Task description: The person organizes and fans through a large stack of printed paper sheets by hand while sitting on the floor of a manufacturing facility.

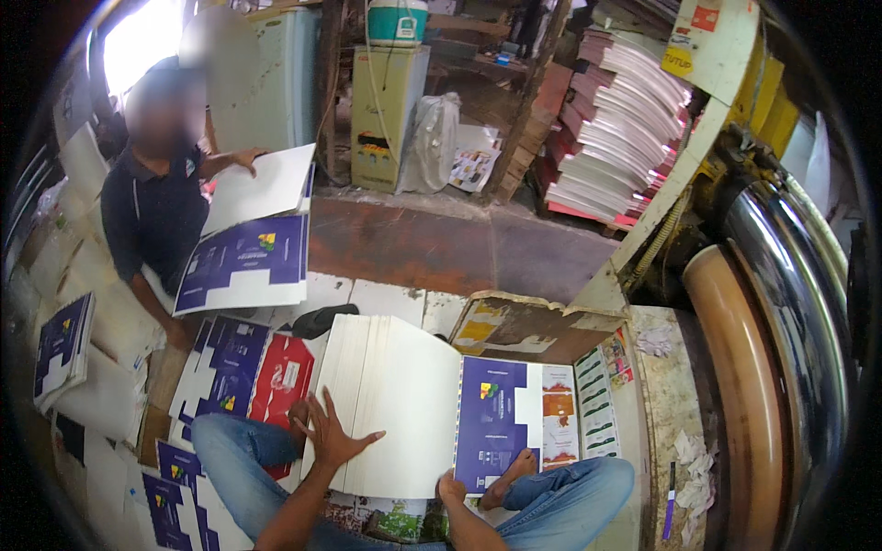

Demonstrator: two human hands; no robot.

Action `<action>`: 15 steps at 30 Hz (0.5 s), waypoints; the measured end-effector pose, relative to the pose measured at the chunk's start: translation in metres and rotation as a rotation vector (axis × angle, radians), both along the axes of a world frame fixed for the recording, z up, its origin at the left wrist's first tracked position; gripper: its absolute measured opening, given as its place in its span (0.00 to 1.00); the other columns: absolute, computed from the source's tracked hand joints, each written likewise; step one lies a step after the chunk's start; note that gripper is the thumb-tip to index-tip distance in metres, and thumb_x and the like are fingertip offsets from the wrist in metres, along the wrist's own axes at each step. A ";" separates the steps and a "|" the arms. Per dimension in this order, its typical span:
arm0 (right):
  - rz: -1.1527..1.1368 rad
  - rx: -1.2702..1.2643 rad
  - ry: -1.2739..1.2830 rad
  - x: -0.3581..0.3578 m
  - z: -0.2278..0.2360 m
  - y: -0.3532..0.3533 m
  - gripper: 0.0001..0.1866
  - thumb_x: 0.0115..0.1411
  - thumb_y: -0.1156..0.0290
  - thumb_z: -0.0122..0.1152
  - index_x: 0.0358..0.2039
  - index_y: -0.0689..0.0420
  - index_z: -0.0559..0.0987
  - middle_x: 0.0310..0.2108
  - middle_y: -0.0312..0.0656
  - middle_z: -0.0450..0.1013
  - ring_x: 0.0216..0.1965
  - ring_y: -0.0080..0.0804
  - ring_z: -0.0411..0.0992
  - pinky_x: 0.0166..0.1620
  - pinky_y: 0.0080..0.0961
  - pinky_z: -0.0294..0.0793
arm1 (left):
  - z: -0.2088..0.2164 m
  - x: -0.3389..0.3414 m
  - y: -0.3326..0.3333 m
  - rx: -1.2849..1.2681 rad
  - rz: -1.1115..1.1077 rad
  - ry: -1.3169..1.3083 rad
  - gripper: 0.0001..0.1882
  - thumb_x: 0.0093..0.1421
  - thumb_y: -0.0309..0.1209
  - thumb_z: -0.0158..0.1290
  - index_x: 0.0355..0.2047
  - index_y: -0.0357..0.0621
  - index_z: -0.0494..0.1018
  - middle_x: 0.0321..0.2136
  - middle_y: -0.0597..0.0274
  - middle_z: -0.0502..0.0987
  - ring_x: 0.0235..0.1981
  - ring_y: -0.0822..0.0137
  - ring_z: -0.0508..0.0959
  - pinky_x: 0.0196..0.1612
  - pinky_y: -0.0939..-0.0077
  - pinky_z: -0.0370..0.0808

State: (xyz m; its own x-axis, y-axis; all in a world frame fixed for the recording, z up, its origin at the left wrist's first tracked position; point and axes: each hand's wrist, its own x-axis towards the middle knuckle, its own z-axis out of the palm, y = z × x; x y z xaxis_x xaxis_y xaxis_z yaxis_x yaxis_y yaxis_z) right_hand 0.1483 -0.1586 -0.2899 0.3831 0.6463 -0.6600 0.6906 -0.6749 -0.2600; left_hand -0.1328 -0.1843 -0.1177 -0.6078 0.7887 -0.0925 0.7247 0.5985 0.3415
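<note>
A thick pile of cardboard sheets (409, 395) lies before me, white sides up, between my bent knees. My left hand (340, 439) rests on its left part with the fingers spread. At the pile's lower right corner, my right hand (450, 489) is closed, its fingers pinching a sheet's corner; the fingertips are partly hidden. Right beside that hand lies a purple printed sheet (484, 413) with white cut-out shapes, partly under my bare foot. Left of the pile are a red printed sheet (280, 376) and purple printed sheets (227, 367).
At the left, another person (147, 197) holds a white sheet (262, 188) above a purple one. Large metal and brown rollers (744, 367) stand on the right. A worn board (542, 329) borders the far side. Stacked sheets (616, 138) rise at the back right.
</note>
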 end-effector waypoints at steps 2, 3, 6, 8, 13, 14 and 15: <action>-0.042 0.054 0.036 -0.001 0.001 -0.007 0.42 0.65 0.36 0.36 0.57 0.62 0.76 0.57 0.63 0.71 0.57 0.63 0.71 0.60 0.51 0.69 | -0.007 -0.009 -0.005 -0.099 0.153 -0.161 0.87 0.29 0.78 0.64 0.73 0.43 0.25 0.72 0.32 0.34 0.73 0.35 0.36 0.65 0.21 0.33; -0.070 0.058 0.052 -0.002 0.006 -0.009 0.43 0.64 0.34 0.37 0.57 0.62 0.76 0.57 0.63 0.71 0.56 0.63 0.71 0.60 0.51 0.69 | -0.011 -0.014 -0.008 -0.167 0.236 -0.223 0.90 0.25 0.78 0.65 0.72 0.43 0.22 0.72 0.32 0.33 0.73 0.34 0.36 0.65 0.21 0.36; -0.089 0.168 0.144 0.003 0.029 -0.005 0.46 0.62 0.31 0.42 0.54 0.66 0.77 0.55 0.64 0.72 0.55 0.63 0.72 0.60 0.49 0.69 | -0.027 -0.029 -0.010 -0.100 0.223 -0.448 0.90 0.27 0.79 0.64 0.71 0.36 0.24 0.72 0.36 0.29 0.74 0.40 0.27 0.71 0.34 0.30; -0.073 0.186 0.169 0.004 0.043 -0.003 0.49 0.59 0.27 0.40 0.54 0.65 0.78 0.55 0.64 0.72 0.56 0.63 0.71 0.61 0.48 0.67 | -0.035 -0.038 -0.010 -0.128 0.221 -0.478 0.88 0.28 0.77 0.65 0.71 0.32 0.30 0.72 0.36 0.34 0.74 0.40 0.32 0.73 0.42 0.34; 0.058 0.192 0.230 0.000 0.055 0.004 0.62 0.54 0.18 0.32 0.60 0.71 0.71 0.59 0.69 0.67 0.63 0.61 0.65 0.65 0.46 0.61 | -0.048 -0.065 -0.005 -0.173 0.156 -0.442 0.84 0.28 0.78 0.64 0.71 0.29 0.41 0.71 0.36 0.43 0.74 0.43 0.40 0.74 0.48 0.39; 0.083 0.148 0.247 0.000 0.056 0.005 0.60 0.55 0.19 0.34 0.62 0.68 0.69 0.62 0.67 0.65 0.65 0.60 0.62 0.66 0.45 0.59 | -0.053 -0.069 -0.005 -0.155 0.133 -0.424 0.84 0.27 0.79 0.64 0.71 0.29 0.41 0.71 0.36 0.44 0.74 0.43 0.41 0.74 0.49 0.40; 0.063 0.036 0.231 0.000 0.056 0.008 0.59 0.55 0.19 0.36 0.64 0.65 0.67 0.64 0.64 0.63 0.67 0.59 0.60 0.67 0.44 0.57 | -0.059 -0.074 -0.003 -0.184 0.096 -0.398 0.86 0.26 0.80 0.63 0.71 0.29 0.39 0.71 0.36 0.43 0.74 0.44 0.42 0.74 0.49 0.42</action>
